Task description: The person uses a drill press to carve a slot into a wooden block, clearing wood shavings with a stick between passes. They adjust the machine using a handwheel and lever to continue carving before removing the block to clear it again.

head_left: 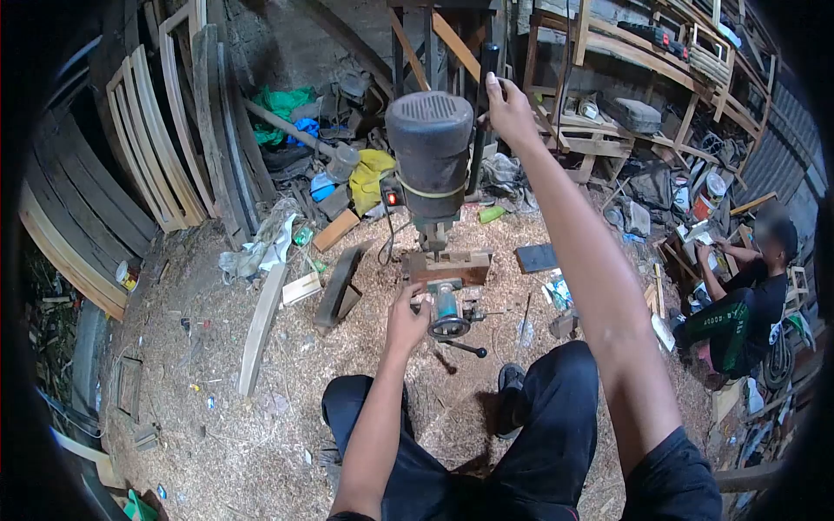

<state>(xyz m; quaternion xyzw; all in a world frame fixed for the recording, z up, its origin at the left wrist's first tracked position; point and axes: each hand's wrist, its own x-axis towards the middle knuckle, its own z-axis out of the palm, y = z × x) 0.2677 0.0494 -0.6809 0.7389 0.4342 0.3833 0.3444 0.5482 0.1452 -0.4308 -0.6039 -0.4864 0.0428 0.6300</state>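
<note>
A mortising machine (427,148) with a dark ribbed motor housing stands in front of me, its red switch lit. My right hand (508,108) is closed around the machine's upright black lever (489,65). Under the chisel (437,243) lies a reddish-brown wood piece (469,271), held at the machine's table. Beside the teal clamp (446,302), my left hand (408,319) has curled fingers around a small dark part, mostly hidden by the hand. A round black handwheel (449,327) and a ball-ended handle (467,349) sit just right of it.
Wood shavings cover the floor (208,347). Long boards (74,191) and curved slats lean at the left. A pale plank (262,330) and a dark angled wood piece (340,286) lie left of the machine. At the right another person (738,295) sits working with their hands.
</note>
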